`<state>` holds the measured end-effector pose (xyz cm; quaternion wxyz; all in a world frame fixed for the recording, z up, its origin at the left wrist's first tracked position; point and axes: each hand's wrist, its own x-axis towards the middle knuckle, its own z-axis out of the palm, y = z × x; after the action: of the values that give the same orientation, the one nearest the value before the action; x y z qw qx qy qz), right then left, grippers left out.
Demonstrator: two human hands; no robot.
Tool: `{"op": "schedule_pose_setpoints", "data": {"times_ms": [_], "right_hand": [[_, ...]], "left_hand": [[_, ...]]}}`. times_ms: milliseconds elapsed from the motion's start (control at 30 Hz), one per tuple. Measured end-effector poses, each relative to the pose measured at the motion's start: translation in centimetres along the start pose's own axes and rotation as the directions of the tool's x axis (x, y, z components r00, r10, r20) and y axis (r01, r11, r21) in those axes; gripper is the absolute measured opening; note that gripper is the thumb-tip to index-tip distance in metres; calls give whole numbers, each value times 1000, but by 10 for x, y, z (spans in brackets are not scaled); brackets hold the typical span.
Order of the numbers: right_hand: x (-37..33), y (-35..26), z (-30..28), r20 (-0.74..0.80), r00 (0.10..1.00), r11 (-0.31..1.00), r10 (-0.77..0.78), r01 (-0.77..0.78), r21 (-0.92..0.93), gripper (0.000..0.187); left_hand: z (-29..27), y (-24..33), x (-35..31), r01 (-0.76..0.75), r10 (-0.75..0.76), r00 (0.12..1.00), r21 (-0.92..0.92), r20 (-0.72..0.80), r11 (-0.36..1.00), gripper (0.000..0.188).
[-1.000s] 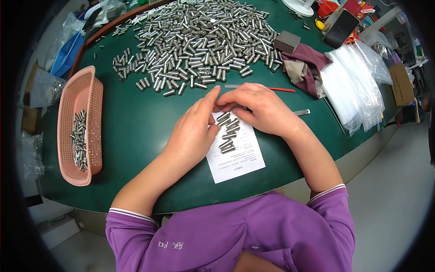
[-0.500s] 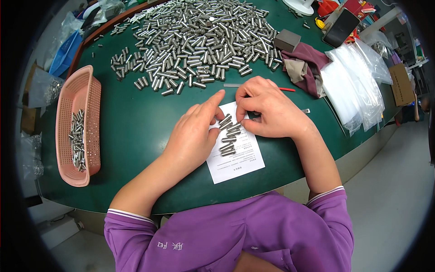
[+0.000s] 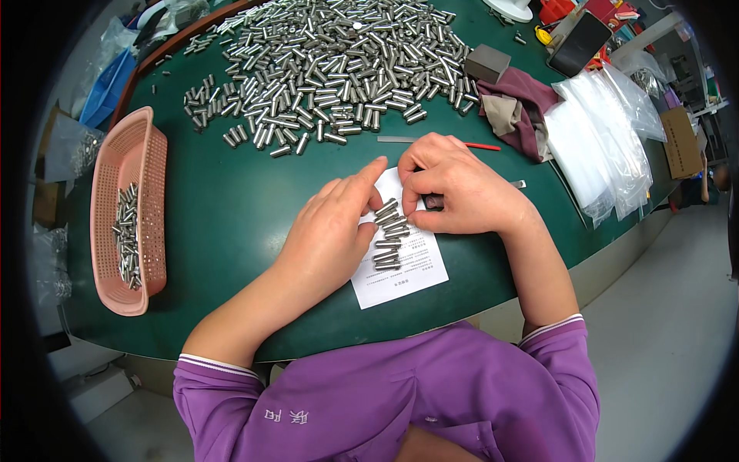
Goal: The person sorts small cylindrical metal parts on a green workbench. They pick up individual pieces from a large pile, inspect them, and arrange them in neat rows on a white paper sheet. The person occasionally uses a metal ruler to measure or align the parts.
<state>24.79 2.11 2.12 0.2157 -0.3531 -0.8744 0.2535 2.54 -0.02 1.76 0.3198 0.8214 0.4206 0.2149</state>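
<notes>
A small group of short metal pins (image 3: 391,235) lies roughly in a column on a printed white sheet of paper (image 3: 404,289), close to the table's front edge. My left hand (image 3: 332,223) rests along the left side of the pins, its fingers extended and its thumb apart from them, thumb tip by the pin ends. On the other side, my right hand (image 3: 454,189) has its fingers curled, with index finger and thumb closed together at the right ends of the upper pins. Whatever is between those fingertips is hidden; a dark patch shows in the gap under the palm.
A big heap of metal pins (image 3: 339,69) covers the far table. At left stands a pink basket (image 3: 154,223) holding more pins. To the right lie a maroon cloth (image 3: 527,115), clear plastic bags (image 3: 596,146), a grey block (image 3: 487,63), a phone (image 3: 579,45) and a red-handled tool (image 3: 481,146).
The pins between my hands have shifted into a tighter, more even column. My right thumb has moved slightly down along them; my left hand has barely moved.
</notes>
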Motion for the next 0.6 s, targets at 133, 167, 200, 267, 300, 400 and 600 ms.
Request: {"op": "schedule_pose_setpoints", "data": {"times_ms": [133,167,200,267,300,400,600], "right_hand": [[0,0,0,-15,1000,1000,2,-2,-14,11],[-1,2,1,-39,999,1000,4,-4,-21,11],[-1,3,1,-62,998,1000,5,-7,-28,11],[0,4,1,-78,997,999,16,-19,-37,13],[1,4,1,-85,996,999,22,-25,-42,13],[1,4,3,-112,994,998,15,-21,-58,16],[3,5,7,-113,994,998,5,-12,-59,19]], "left_hand": [[1,1,0,-2,2,1000,1,-3,1000,69],[2,0,0,5,-5,1000,-7,-5,1000,69],[2,-1,0,13,-13,1000,-16,-6,1000,69],[3,-2,0,20,-21,1000,-28,-16,999,68],[3,-2,0,25,-25,999,-34,-21,999,68],[3,-2,1,24,-25,999,-33,-23,999,68],[4,-3,1,23,-24,999,-50,-31,999,68]]}}
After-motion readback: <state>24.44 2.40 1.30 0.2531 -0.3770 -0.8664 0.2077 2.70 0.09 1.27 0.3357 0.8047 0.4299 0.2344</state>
